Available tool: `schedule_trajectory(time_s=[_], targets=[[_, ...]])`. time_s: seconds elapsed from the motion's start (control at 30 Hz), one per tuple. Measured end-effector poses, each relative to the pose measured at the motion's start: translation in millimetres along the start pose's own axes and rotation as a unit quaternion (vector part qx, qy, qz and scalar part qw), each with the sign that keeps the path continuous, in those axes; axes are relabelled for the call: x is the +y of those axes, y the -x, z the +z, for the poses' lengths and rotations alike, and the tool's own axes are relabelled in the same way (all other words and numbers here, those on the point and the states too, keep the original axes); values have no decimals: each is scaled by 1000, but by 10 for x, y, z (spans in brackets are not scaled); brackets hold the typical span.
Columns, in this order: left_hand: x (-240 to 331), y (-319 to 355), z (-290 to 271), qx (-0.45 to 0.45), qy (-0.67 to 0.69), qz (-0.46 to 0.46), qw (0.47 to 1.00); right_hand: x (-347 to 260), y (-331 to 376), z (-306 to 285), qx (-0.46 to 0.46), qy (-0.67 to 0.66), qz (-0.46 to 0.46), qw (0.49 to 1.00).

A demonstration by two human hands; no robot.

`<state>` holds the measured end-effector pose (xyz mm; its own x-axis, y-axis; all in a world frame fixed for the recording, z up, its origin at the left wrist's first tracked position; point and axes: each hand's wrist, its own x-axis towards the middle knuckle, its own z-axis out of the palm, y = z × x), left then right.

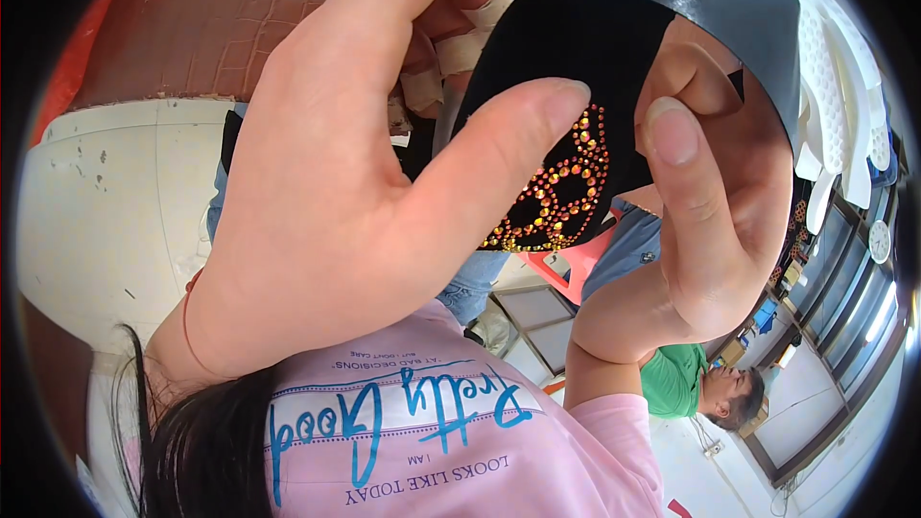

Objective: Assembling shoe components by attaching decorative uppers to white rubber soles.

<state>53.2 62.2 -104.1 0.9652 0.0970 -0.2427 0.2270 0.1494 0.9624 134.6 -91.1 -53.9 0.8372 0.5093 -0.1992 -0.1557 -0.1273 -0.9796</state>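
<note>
From my end I see the left hand gripping the black piece, thumb laid on its face against the orange-gold stones. The piece sits between both hands — just left of the right hand, whose thumb and bent finger close at its edge — while a grey curved band arches above the right fingers.

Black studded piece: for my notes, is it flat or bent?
Bent: the black piece arches between the left hand and right hand, its outline visibly rounded.
</note>
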Motion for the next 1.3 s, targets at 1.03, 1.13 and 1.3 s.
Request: schedule_trajectory(time_s=[1.03, 1.13, 1.3], targets=[[-155, 48, -101, -84, 280, -76, 953, 31, 67, -56, -19, 174, 34, 984], [-160, 148, -21, -46, 289, -25, 956, 36, 43, -126, -44, 150, -3, 988], [-299, 279, -134, -139, 79, 25, 987, 77, 104, -358, -148, 149, -61, 976]])
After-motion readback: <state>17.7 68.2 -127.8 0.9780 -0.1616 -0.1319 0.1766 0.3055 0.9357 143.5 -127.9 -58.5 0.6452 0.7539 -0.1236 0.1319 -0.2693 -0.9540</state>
